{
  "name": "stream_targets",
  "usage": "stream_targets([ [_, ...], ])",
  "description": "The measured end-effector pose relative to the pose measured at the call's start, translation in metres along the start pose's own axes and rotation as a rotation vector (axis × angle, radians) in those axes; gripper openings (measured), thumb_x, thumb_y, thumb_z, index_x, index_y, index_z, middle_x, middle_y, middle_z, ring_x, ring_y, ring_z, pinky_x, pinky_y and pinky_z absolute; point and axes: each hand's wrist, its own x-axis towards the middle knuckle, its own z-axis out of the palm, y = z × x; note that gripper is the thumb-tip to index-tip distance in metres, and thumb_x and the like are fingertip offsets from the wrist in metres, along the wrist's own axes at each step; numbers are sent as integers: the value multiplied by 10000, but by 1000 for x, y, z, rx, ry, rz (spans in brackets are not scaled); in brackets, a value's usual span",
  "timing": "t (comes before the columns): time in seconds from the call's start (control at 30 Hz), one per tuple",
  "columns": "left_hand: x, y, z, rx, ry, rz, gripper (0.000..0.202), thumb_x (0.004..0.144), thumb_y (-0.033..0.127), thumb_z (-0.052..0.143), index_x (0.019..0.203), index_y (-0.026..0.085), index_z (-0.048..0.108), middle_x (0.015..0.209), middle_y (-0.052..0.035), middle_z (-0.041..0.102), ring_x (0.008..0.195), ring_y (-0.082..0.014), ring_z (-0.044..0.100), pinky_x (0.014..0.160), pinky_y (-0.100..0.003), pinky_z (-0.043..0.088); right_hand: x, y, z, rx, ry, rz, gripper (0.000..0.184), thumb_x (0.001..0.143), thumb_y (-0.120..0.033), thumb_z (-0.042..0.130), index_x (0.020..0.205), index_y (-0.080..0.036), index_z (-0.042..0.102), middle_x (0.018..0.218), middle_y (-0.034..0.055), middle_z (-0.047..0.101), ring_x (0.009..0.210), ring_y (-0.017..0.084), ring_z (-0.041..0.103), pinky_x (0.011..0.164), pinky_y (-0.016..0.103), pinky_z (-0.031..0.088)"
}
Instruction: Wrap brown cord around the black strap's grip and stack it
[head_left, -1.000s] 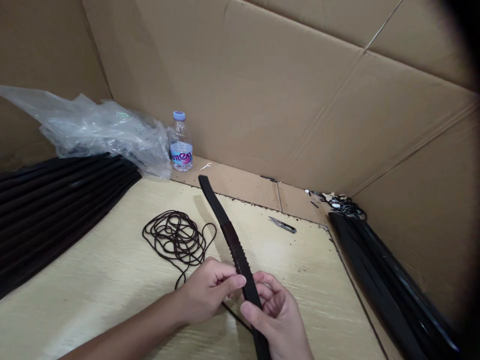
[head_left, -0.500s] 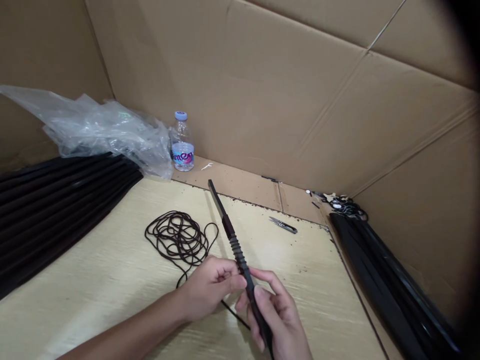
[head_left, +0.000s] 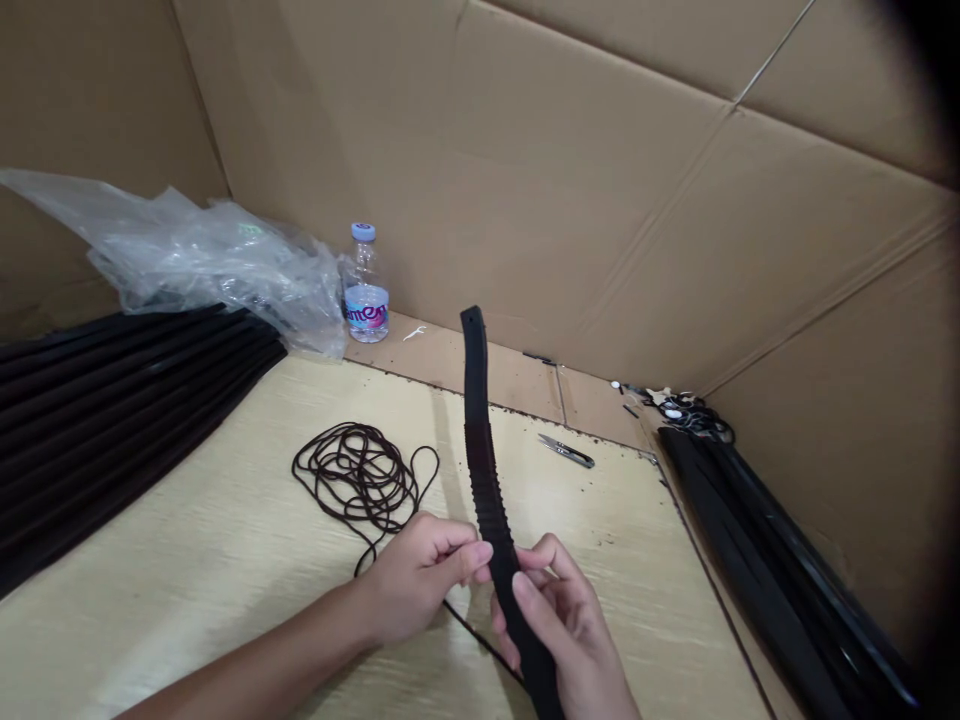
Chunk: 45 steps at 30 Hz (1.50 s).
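A long, dark, flat strip (head_left: 478, 380) rises from the lower right, its far end bent slightly and pierced by a small hole. Turns of thin dark cord (head_left: 491, 500) ring its middle closely. My right hand (head_left: 566, 620) grips the strip's lower part between thumb and fingers. At the left edge, just below the wrapped turns, my left hand (head_left: 431, 570) is closed in a pinch on the cord; the exact pinch point is hidden. Loose cord lies in a tangled coil (head_left: 356, 475) beyond my left hand, and a length passes beneath the hands.
Thread snips (head_left: 566, 451) lie right of the strip. A water bottle (head_left: 366, 290) stands at the back beside clear plastic bags (head_left: 217, 260). Dark strips (head_left: 135, 400) are stacked at left, more dark pieces (head_left: 765, 560) at right. Cardboard walls (head_left: 562, 180) enclose the table.
The strip has turned from edge-on to show its broad face, and its far end has swung right and up. Both hands keep their grip in nearly the same place.
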Motion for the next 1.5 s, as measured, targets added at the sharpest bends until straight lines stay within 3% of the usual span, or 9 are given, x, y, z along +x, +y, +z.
stream_targets([
  [0.13,2,-2,0,-60,-11,-2,419,833,503,537,647,128,547,554,33,432,530,-96,370,501,-212,282,0,0,0,47,29,21,205,803,-328,700,895,-191,580,690,-9,631,524,63,520,487,156,397],
  [0.3,1,1,1,43,-21,21,437,877,458,480,569,148,464,530,49,348,506,-82,321,477,-208,241,2,3,-1,-70,29,-4,297,705,-285,789,935,-149,660,872,75,702,829,166,644,764,251,508],
  [0.4,0,2,1,55,-29,21,445,911,436,433,567,153,433,521,45,380,493,-77,360,479,-199,268,2,7,1,-115,50,-13,255,713,-303,779,838,-168,603,734,25,675,606,123,622,573,220,521],
  [0.53,0,2,1,-52,-61,23,433,926,429,414,616,138,502,574,14,493,536,-90,463,534,-194,358,-3,8,7,-136,82,-2,254,820,-408,656,881,-200,523,714,1,644,398,68,497,337,151,346],
  [0.77,1,-3,0,-127,-64,21,437,853,504,518,662,115,571,606,-4,532,553,-104,457,519,-208,341,-5,2,10,-112,172,6,379,764,-416,712,1033,-162,629,715,30,643,526,97,510,454,196,391],
  [0.97,0,2,-2,43,-28,18,450,873,455,496,545,158,412,524,61,293,499,-75,287,461,-210,219,1,3,3,-165,66,-49,236,678,-259,797,782,-178,602,671,-14,611,615,111,558,590,215,486],
  [1.1,-1,3,-1,14,-58,16,406,894,418,460,582,160,433,523,52,363,497,-80,339,470,-201,259,-1,3,5,-88,117,-54,358,666,-266,803,756,-217,461,687,-43,570,548,106,532,498,238,521],
  [1.33,-1,4,2,-34,-109,24,387,917,432,394,626,178,415,536,14,493,511,-103,417,508,-211,312,-6,-2,7,-128,125,-9,275,778,-356,715,850,-212,493,618,-23,598,525,111,555,474,193,451],
  [1.5,-1,3,1,51,-56,6,417,905,463,409,608,172,438,543,34,389,524,-102,356,507,-224,278,-5,1,9,-84,214,-116,244,713,-355,761,812,-204,596,891,29,638,625,124,597,521,209,470],
])
